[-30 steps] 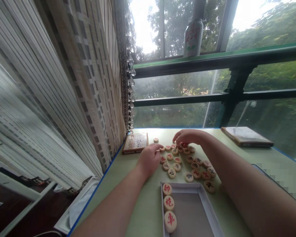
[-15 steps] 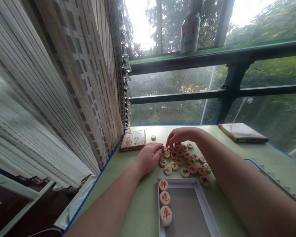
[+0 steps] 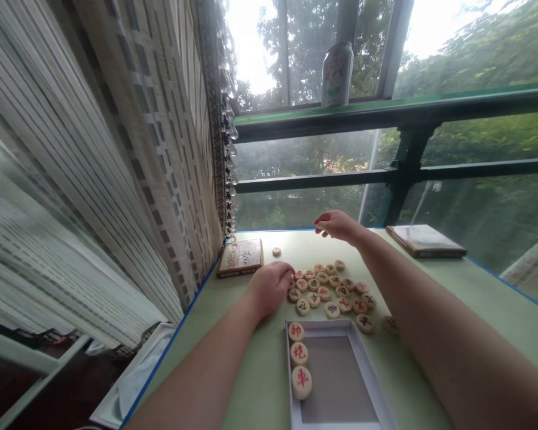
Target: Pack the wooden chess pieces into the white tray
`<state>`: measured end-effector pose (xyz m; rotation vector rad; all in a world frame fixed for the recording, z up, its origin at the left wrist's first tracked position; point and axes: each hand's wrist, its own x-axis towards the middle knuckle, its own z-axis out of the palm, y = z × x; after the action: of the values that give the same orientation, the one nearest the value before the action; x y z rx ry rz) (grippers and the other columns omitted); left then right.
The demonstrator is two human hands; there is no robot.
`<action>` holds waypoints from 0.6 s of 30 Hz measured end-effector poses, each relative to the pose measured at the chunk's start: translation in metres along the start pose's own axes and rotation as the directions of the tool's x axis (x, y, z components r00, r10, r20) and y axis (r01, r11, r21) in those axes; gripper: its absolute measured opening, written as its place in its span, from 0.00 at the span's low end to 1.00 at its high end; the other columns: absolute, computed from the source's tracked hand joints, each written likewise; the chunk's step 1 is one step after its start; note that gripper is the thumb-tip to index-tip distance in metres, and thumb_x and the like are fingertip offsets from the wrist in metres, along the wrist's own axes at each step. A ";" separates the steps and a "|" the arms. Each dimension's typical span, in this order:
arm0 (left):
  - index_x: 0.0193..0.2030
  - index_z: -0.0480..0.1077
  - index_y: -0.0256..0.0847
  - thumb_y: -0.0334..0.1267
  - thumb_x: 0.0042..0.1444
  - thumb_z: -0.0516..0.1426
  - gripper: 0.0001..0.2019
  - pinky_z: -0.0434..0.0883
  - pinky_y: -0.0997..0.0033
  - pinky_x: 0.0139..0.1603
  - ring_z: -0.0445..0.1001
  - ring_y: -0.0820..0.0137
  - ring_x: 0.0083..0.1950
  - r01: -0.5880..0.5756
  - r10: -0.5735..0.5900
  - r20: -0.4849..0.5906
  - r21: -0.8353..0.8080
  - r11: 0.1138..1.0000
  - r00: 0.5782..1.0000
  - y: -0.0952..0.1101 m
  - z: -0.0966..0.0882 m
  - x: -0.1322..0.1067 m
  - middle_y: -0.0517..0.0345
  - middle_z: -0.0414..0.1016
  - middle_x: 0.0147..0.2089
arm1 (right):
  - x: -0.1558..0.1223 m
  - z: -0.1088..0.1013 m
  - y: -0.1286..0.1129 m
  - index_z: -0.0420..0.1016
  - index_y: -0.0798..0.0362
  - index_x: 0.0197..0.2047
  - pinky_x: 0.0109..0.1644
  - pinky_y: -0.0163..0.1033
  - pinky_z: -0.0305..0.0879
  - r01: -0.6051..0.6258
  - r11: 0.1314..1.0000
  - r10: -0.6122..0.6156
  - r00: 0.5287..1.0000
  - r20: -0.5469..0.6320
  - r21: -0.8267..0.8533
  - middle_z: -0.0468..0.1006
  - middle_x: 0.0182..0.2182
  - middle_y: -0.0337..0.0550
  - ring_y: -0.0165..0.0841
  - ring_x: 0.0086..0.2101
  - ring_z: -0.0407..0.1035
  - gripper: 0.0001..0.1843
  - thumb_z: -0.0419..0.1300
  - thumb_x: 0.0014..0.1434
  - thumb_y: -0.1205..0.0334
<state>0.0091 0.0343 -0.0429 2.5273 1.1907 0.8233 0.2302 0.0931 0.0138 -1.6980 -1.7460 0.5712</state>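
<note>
The left hand (image 3: 271,288) sits low over a worktop (image 3: 213,301), fingers curled; whether they grip anything is hidden. Just right of it spread round game pieces (image 3: 313,285) with red or black characters; nearer the wearer, a shallow tray (image 3: 338,373) holds three red-marked pieces (image 3: 299,353). The right hand (image 3: 338,225) hovers beyond the spread, fingers loosely bent, its hold unclear.

Smooth wood-like pieces (image 3: 332,309), matt cardboard-like tray (image 3: 338,382), shiny metal can (image 3: 337,74).
</note>
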 end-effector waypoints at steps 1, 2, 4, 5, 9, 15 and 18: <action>0.36 0.72 0.39 0.33 0.56 0.48 0.12 0.67 0.73 0.41 0.72 0.70 0.38 0.002 -0.002 -0.001 0.002 1.000 1.000 0.000 0.000 0.000 0.55 0.76 0.37 | -0.003 0.002 -0.002 0.76 0.59 0.40 0.28 0.32 0.61 0.008 0.999 -0.008 1.000 -0.028 -0.031 0.79 0.34 0.49 0.31 0.29 0.71 0.14 0.53 0.52 0.69; 0.36 0.73 0.39 0.32 0.56 0.48 0.12 0.67 0.73 0.41 0.72 0.70 0.38 0.003 -0.003 0.001 0.003 1.000 1.000 0.000 0.000 0.000 0.55 0.76 0.37 | -0.009 0.004 -0.005 0.77 0.59 0.38 0.29 0.32 0.61 0.017 0.998 -0.021 0.998 -0.056 -0.065 0.79 0.33 0.48 0.32 0.29 0.70 0.13 0.53 0.52 0.68; 0.36 0.73 0.39 0.32 0.56 0.48 0.12 0.68 0.73 0.41 0.72 0.71 0.38 0.005 -0.005 0.010 -0.004 1.000 1.000 0.000 0.000 0.000 0.56 0.76 0.36 | -0.026 0.012 -0.012 0.78 0.57 0.35 0.31 0.34 0.61 0.038 0.990 -0.053 0.993 -0.102 -0.135 0.79 0.32 0.48 0.34 0.31 0.70 0.13 0.53 0.50 0.68; 0.37 0.73 0.39 0.32 0.56 0.48 0.12 0.68 0.73 0.42 0.73 0.71 0.38 0.002 -0.002 0.011 -0.012 1.000 1.000 0.000 0.000 0.000 0.56 0.76 0.36 | -0.037 0.015 -0.015 0.78 0.56 0.33 0.33 0.35 0.60 0.047 0.985 -0.068 0.990 -0.120 -0.166 0.79 0.32 0.47 0.35 0.32 0.70 0.12 0.54 0.50 0.68; 0.37 0.73 0.38 0.29 0.55 0.48 0.12 0.68 0.70 0.49 0.73 0.70 0.44 -0.074 0.069 -0.064 -0.073 0.995 0.996 -0.001 0.002 0.001 0.54 0.75 0.43 | -0.094 0.018 -0.021 0.77 0.52 0.35 0.37 0.37 0.60 0.062 0.967 -0.119 0.968 -0.222 -0.248 0.79 0.34 0.44 0.36 0.34 0.70 0.13 0.52 0.51 0.65; 0.32 0.74 0.39 0.25 0.50 0.49 0.12 0.68 0.66 0.52 0.73 0.69 0.46 -0.135 0.125 -0.237 -0.027 0.990 0.963 0.002 -0.001 -0.001 0.54 0.76 0.41 | -0.145 0.016 0.012 0.76 0.51 0.34 0.37 0.36 0.60 -0.006 0.934 -0.152 0.898 -0.413 -0.356 0.78 0.32 0.42 0.35 0.34 0.69 0.13 0.50 0.53 0.62; 0.33 0.74 0.39 0.26 0.49 0.50 0.12 0.67 0.64 0.52 0.72 0.67 0.46 -0.077 0.088 -0.316 0.047 0.996 0.945 0.001 -0.008 -0.004 0.54 0.77 0.39 | -0.144 0.015 0.034 0.76 0.52 0.37 0.43 0.36 0.60 -0.042 0.912 -0.099 0.943 -0.317 -0.409 0.77 0.35 0.44 0.35 0.37 0.69 0.14 0.49 0.54 0.62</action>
<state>0.0028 0.0302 -0.0376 2.5533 1.2019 1.2818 0.2399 -0.0452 -0.0397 -1.9091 -1.7146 -0.1154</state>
